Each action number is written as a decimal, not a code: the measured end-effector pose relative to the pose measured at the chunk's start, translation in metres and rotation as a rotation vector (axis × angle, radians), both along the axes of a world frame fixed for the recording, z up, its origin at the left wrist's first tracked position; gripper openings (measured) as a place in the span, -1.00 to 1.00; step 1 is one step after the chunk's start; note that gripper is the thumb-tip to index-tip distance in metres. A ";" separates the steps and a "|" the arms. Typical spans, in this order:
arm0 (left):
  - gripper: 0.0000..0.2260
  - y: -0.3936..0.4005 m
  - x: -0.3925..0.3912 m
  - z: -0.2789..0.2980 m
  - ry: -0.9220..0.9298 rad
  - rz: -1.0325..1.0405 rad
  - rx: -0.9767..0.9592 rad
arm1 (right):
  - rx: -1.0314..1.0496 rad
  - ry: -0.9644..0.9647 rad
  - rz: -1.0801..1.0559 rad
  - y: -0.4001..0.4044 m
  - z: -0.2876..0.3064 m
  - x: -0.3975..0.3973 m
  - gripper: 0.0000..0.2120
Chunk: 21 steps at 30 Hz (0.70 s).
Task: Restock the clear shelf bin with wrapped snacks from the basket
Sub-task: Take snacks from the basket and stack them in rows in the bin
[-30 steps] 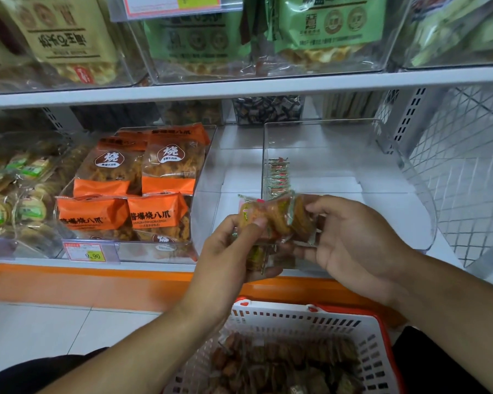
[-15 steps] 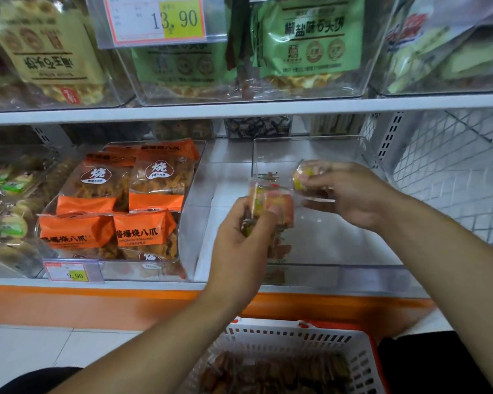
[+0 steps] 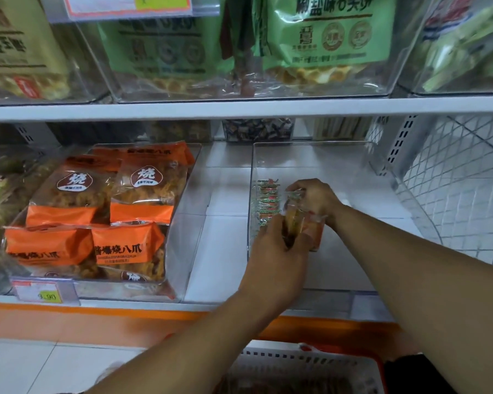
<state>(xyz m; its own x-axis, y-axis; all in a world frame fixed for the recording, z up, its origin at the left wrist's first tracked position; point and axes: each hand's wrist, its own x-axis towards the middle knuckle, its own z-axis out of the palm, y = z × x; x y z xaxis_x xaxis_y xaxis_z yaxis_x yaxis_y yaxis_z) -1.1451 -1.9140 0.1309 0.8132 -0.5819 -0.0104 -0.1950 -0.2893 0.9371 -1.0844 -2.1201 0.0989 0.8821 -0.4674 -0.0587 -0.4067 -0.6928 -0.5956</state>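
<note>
Two hands work inside the clear plastic shelf bin (image 3: 382,300). Left hand (image 3: 276,260) grips small clear-wrapped brown snacks (image 3: 293,223); right hand (image 3: 315,199) pinches them w/ the row at the bin's left wall. Best: stand them upright, tight vs that row. White mesh basket (image 3: 310,365) sits below the bin.

The white shelf (image 3: 225,245) carries the clear shelf bin (image 3: 353,268) beside a bin of orange packets (image 3: 131,243).

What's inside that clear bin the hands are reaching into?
In the clear bin, a row of wrapped snacks stands along its left wall. Both hands hold more there; they hide the snacks beneath them.
</note>
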 end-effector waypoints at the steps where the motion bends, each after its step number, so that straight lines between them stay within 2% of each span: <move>1: -0.81 -0.001 0.001 -0.001 -0.012 -0.006 -0.004 | 0.029 -0.042 -0.031 0.000 0.000 0.001 -0.59; 5: -0.84 -0.004 0.003 0.000 -0.007 -0.021 -0.008 | 0.000 -0.131 -0.177 0.005 -0.002 0.004 -0.47; 9: -0.85 -0.006 0.005 -0.001 0.029 -0.013 -0.005 | 0.174 -0.126 -0.276 0.012 -0.007 0.004 -0.47; 13: -0.84 -0.005 0.002 -0.001 0.039 -0.010 -0.056 | 0.098 -0.245 -0.307 0.013 -0.011 0.004 -0.54; 17: -0.88 -0.004 0.003 0.000 0.057 -0.021 -0.054 | 0.154 -0.304 -0.367 0.019 -0.016 0.007 -0.54; 21: -0.90 -0.002 0.001 0.010 0.097 -0.034 -0.062 | 0.313 -0.227 -0.362 0.013 -0.006 0.004 -0.53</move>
<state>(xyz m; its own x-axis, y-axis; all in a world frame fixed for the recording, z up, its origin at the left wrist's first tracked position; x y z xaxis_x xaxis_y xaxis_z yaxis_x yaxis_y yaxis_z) -1.1438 -1.9161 0.1409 0.7897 -0.6113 -0.0510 -0.1118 -0.2252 0.9679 -1.0806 -2.1072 0.0933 0.6738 -0.7356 -0.0701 -0.4236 -0.3068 -0.8523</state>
